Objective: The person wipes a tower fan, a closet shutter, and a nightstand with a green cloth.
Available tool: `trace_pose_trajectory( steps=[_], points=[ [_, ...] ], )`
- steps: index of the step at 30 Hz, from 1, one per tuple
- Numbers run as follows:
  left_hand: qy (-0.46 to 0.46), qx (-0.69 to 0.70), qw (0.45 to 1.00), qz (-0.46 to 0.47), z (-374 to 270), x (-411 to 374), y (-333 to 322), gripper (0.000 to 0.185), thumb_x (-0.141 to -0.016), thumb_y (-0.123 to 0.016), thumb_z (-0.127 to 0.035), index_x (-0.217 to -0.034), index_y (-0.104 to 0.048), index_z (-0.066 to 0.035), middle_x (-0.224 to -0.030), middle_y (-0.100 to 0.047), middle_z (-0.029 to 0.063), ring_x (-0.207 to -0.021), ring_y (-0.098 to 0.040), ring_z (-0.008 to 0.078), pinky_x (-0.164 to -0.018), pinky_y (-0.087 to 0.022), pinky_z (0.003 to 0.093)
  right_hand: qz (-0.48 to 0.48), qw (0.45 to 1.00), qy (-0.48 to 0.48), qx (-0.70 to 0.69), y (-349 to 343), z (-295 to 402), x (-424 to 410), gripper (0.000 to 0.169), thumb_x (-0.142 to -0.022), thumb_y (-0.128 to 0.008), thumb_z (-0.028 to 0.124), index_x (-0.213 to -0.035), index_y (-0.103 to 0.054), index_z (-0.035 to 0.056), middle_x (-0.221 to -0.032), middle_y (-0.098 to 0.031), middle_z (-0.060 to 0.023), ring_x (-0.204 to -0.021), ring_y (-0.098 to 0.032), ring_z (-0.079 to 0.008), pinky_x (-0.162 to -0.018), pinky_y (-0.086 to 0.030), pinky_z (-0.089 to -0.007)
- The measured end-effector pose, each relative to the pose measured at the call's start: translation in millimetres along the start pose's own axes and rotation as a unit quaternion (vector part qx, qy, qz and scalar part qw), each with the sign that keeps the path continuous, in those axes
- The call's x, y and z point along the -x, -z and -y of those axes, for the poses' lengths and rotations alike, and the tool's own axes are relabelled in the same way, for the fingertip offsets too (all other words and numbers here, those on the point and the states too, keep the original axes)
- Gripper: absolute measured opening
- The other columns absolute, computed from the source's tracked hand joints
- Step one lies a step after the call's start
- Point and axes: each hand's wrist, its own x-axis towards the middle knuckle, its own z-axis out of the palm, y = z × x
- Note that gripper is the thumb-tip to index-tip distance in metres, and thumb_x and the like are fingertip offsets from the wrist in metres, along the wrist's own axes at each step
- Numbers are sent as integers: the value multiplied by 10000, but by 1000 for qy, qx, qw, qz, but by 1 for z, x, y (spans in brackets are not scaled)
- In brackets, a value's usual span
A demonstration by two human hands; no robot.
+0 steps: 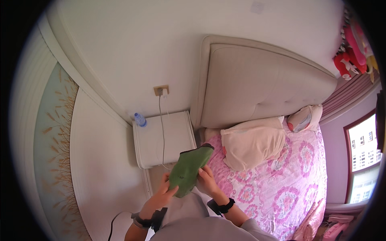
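A green cloth (190, 170) with a dark edge along its top is held up in front of my body, between both hands. My left hand (162, 189) grips its lower left side, with the thumb on the front. On the right side of the cloth, my right hand (207, 179) pinches the edge. The cloth hangs slightly tilted, its upper end near the gap between the white nightstand (178, 129) and the bed. Both wrists wear black bands with small devices. What lies behind the cloth is hidden.
A blue-tinted plastic bottle (140, 120) stands on the nightstand. A cable runs over it from a wall socket (161, 90). To the right is a bed with a pink patterned sheet (286, 198), pillows (253, 143) and a padded headboard (265, 81). A window (363, 159) is at far right.
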Motion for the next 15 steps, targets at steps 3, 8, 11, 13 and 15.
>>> trace_pose_trajectory(
  steps=[3, 8, 11, 13, 15],
  points=[
    [13, 75, 997, -14, -16, 13, -5, 461, -889, -538, -128, -1301, -380, 5, -1329, -352, 115, -1219, -363, 207, -1027, -271, 321, 49, 990, 64, 118, -24, 35, 17, 360, -921, -492, 114, -1257, -434, 1, -1184, -515, -48, -1096, -462, -122, -938, -371, -278],
    [-46, 103, 994, -10, -20, 14, 4, 603, -849, -618, -313, -1320, -385, -16, -1254, -490, 85, -1135, -479, 195, -999, -329, 328, 123, 974, 92, 166, -62, 71, 43, 304, -901, -535, 82, -1189, -492, -7, -1094, -552, -29, -1016, -500, -108, -871, -406, -259],
    [-107, 309, 945, 29, -22, -8, 15, 703, -825, -595, -481, -1321, -386, -28, -1233, -518, 85, -1105, -510, 170, -945, -387, 330, 159, 962, 109, 191, -73, 74, 49, 260, -895, -548, 74, -1139, -522, -9, -1014, -570, -16, -938, -513, -91, -810, -426, -250],
    [-85, 326, 941, 40, -39, -16, 11, 713, -824, -550, -545, -1299, -398, -36, -1217, -529, 95, -1098, -516, 165, -910, -411, 331, 169, 951, 130, 226, -71, 75, 51, 231, -894, -548, 71, -1110, -534, -10, -968, -577, -13, -892, -513, -82, -772, -434, -249],
    [-79, 333, 938, 62, -51, -23, 10, 686, -831, -539, -552, -1271, -407, -43, -1202, -536, 101, -1096, -520, 174, -901, -426, 338, 161, 938, 141, 272, -74, 79, 56, 223, -886, -551, 68, -1094, -535, -11, -933, -584, -30, -863, -517, -86, -752, -438, -256]
  ],
)
